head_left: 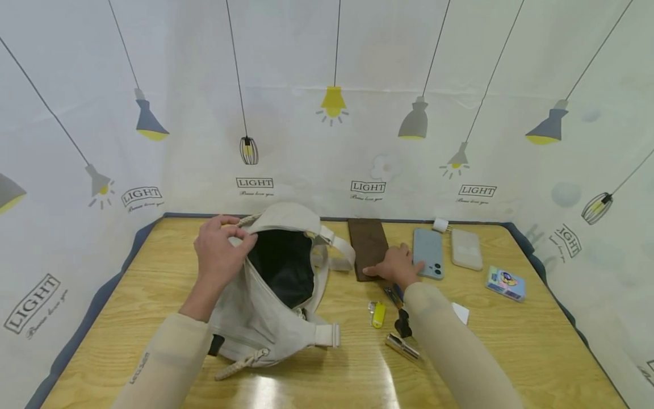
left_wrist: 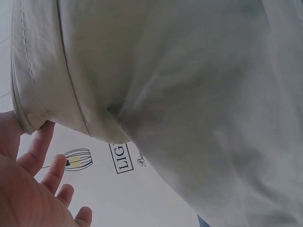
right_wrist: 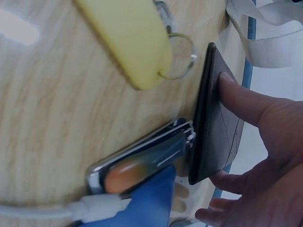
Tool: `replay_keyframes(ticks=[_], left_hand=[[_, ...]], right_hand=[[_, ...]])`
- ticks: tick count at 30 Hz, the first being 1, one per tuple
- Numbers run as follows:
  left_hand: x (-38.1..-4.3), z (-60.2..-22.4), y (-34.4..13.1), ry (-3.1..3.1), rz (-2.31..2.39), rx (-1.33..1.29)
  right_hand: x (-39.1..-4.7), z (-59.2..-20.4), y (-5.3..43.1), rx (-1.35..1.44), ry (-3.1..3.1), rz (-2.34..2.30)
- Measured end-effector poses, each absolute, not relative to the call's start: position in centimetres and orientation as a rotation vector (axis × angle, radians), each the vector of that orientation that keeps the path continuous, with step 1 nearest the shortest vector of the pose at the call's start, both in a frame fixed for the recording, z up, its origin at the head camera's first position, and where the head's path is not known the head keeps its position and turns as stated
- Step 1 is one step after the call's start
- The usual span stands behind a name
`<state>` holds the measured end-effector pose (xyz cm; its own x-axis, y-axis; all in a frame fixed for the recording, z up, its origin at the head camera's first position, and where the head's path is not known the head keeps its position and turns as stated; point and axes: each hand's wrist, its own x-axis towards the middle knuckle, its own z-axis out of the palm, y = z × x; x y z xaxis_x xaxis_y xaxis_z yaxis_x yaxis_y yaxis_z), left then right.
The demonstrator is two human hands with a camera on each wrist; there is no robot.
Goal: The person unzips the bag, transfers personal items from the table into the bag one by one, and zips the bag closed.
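Note:
An off-white fabric bag [head_left: 276,335] lies on the table with its zipped mouth wide, the black lining [head_left: 283,267] showing. My left hand [head_left: 222,253] pinches the left rim of that mouth between thumb and index finger. In the left wrist view the bag's fabric [left_wrist: 189,94] fills most of the picture, and the other fingers of the left hand [left_wrist: 35,175] are spread. Right of the bag lies a flat brown wallet [head_left: 367,244]. My right hand [head_left: 395,266] holds it near its lower end, thumb on the top face of the wallet [right_wrist: 213,127] and fingers at the edge.
Nearby lie a yellow key tag [head_left: 378,315], a nail clipper [right_wrist: 142,151], a white cable plug [right_wrist: 97,208] and a gold lipstick-like tube [head_left: 403,346]. Farther right are a light-blue phone [head_left: 428,250], a white charger [head_left: 441,225], a pale power bank [head_left: 466,250] and a tissue pack [head_left: 506,283].

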<state>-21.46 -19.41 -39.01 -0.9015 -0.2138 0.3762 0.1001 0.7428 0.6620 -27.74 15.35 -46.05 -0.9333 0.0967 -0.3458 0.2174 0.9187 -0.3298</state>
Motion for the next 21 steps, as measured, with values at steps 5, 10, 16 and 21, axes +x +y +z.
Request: replay_keyframes(ticks=[5, 10, 16, 21], left_hand=[[-21.4, -39.0, -19.7, -2.520, -0.968, 0.080], [-21.3, -38.9, -19.7, -2.518, -0.948, 0.072], [-21.2, -38.7, -19.5, -2.529, -0.922, 0.073], [-21.2, -38.7, -19.3, -2.562, -0.911, 0.073]], right_hand=[[-28.0, -45.9, 15.4, 0.272, 2.811, -0.465], [-28.3, -45.6, 16.2, 0.268, 2.868, -0.430], [-28.5, -45.0, 16.7, 0.222, 2.915, -0.479], [-28.2, -44.6, 16.7, 0.186, 2.947, -0.558]])
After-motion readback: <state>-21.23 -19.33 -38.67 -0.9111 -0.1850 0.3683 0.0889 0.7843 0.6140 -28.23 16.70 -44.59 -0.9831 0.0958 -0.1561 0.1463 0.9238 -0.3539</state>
